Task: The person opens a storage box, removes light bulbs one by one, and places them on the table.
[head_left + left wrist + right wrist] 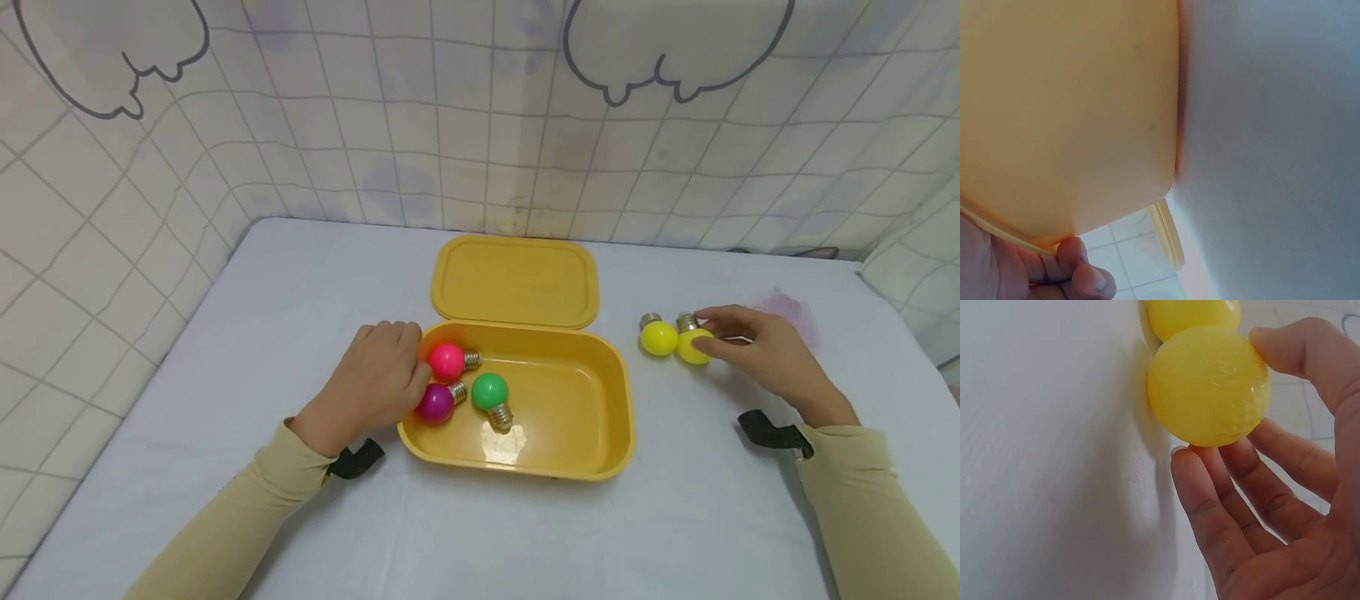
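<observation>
My left hand [378, 375] grips the left rim of a yellow plastic box [577, 467], its fingers curled over the edge. In the left wrist view those fingertips [1094, 278] show at the rim, beside the box's outer wall [1072, 125]. Inside the box lie a pink bulb [446, 362], a purple bulb [435, 404] and a green bulb [490, 391]. On the right, my right hand [765, 350] pinches a yellow light bulb [1207, 387] between thumb and fingers, low at the cloth. Another yellow bulb [658, 337] lies right beside it.
A flat yellow lid [516, 282] lies directly behind the box. White cloth [487, 533] covers the table, with a pinkish stain [791, 312] near the right hand. A checked curtain [450, 125] hangs along the back and left side.
</observation>
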`<state>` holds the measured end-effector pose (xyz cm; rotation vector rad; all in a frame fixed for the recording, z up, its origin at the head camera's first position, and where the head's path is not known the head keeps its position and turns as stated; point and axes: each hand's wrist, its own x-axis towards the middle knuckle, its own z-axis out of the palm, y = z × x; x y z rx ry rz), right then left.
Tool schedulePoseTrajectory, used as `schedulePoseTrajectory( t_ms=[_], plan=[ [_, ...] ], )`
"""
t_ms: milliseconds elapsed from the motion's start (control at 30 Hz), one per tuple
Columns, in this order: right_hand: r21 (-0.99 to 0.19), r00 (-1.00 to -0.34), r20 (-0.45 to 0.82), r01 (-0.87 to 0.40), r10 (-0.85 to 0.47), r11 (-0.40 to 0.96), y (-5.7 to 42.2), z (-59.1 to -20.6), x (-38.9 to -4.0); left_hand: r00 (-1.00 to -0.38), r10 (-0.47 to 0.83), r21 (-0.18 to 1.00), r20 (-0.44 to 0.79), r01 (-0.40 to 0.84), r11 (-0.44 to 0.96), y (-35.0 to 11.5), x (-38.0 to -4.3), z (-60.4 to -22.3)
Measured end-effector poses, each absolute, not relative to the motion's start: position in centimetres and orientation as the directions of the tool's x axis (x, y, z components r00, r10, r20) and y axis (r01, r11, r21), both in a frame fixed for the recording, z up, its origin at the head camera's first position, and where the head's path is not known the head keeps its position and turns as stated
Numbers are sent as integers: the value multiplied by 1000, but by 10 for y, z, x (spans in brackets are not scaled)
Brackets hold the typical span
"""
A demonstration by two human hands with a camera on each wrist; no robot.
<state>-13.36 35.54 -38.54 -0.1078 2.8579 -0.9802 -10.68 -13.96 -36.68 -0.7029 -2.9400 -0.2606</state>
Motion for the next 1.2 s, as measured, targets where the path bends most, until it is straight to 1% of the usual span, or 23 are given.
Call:
schedulePoseTrajectory(
  t_ms=[267, 633, 933, 1200],
  plan=[
    [-596, -987, -122, -10, -103, 803, 352, -385, -135, -877, 447, 137, 178, 471, 871, -140, -107, -368],
    [-596, -984, -148, 12, -95, 803, 352, -385, -136, -879, 445, 144, 173, 470, 871, -141, -107, -368],
    [-579, -991, -105, -2, -77, 815, 355, -379, -134, -877, 448, 139, 176, 472, 870, -141, -106, -368],
    [-628, -1000, -23, 7, -9, 778, 354, -365, -127, -878, 449, 142, 165, 472, 870, -140, -108, -368]
  ],
)
